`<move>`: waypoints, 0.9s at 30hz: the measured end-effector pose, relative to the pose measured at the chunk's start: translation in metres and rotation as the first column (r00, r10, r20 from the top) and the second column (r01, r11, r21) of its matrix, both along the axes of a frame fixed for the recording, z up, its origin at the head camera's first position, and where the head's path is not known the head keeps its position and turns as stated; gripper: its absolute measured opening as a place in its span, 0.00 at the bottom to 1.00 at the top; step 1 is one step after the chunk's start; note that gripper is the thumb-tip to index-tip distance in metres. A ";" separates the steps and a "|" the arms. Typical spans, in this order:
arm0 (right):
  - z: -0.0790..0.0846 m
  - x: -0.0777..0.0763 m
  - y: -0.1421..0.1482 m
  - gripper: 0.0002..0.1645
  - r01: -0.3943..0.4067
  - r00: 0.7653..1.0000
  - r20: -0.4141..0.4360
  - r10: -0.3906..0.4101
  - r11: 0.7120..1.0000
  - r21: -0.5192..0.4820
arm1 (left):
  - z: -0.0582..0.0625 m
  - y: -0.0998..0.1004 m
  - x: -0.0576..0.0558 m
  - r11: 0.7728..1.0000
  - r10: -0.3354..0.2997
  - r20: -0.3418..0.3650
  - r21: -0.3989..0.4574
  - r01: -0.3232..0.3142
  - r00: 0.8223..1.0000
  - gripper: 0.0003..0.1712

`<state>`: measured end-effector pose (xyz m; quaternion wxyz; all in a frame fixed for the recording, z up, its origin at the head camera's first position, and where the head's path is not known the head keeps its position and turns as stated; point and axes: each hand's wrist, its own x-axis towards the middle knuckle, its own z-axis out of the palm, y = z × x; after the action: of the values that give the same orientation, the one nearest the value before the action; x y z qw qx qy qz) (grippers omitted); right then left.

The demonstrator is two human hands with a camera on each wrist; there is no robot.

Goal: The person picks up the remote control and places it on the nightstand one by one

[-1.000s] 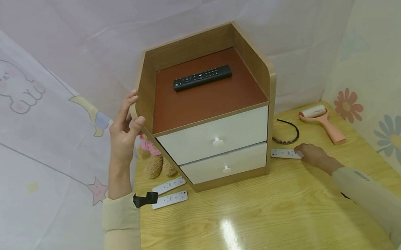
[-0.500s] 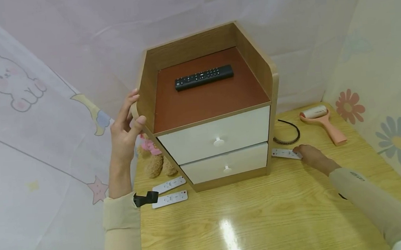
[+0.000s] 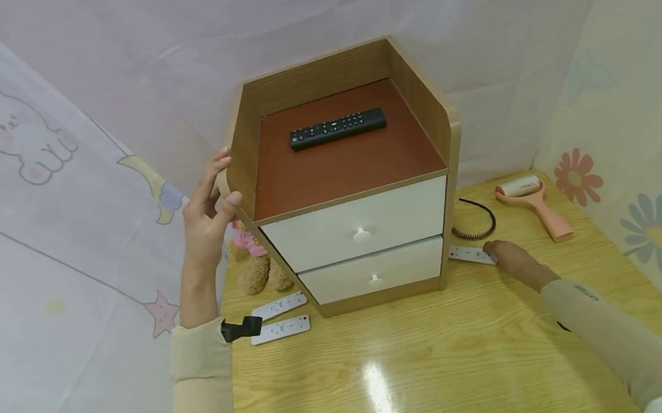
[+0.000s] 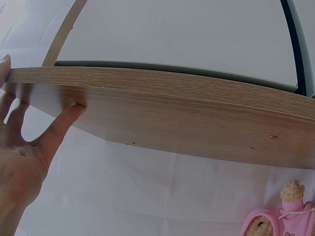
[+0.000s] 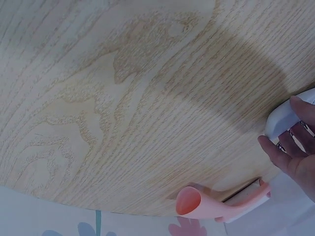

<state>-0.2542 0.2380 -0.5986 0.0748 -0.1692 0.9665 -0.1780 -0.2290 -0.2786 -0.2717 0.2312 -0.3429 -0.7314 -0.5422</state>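
Note:
A small wooden cabinet point(image 3: 361, 220) with two white drawers stands on the table. My left hand point(image 3: 204, 226) grips the front edge of its left side panel, thumb on the near side and fingers on the outer face, as the left wrist view point(image 4: 24, 152) also has it. Right of the cabinet, my right hand point(image 3: 516, 262) pinches the right end of a white remote control point(image 3: 468, 254) lying on the table. In the right wrist view this remote point(image 5: 283, 120) shows only its end, between thumb and fingers. A black remote control point(image 3: 336, 128) lies on the cabinet's brown top.
Two white remotes point(image 3: 282, 328) lie left of the cabinet, near a plush bear point(image 3: 254, 274) in pink, partly hidden. A black headband point(image 3: 492, 220) and a peach lint roller point(image 3: 541, 206) lie behind my right hand. Patterned cloth walls point(image 3: 633, 111) enclose the wooden table point(image 3: 437, 367).

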 end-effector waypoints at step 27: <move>-0.008 0.035 0.010 0.28 -0.014 0.991 -0.136 -0.004 0.991 -0.130 | -0.001 -0.001 -0.002 1.000 0.013 -0.004 -0.009 -0.013 1.000 0.26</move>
<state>-0.2193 0.2481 -0.6063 -0.0020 -0.1878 0.9552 -0.2288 -0.2308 -0.2794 -0.2724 0.2346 -0.3405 -0.7356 -0.5366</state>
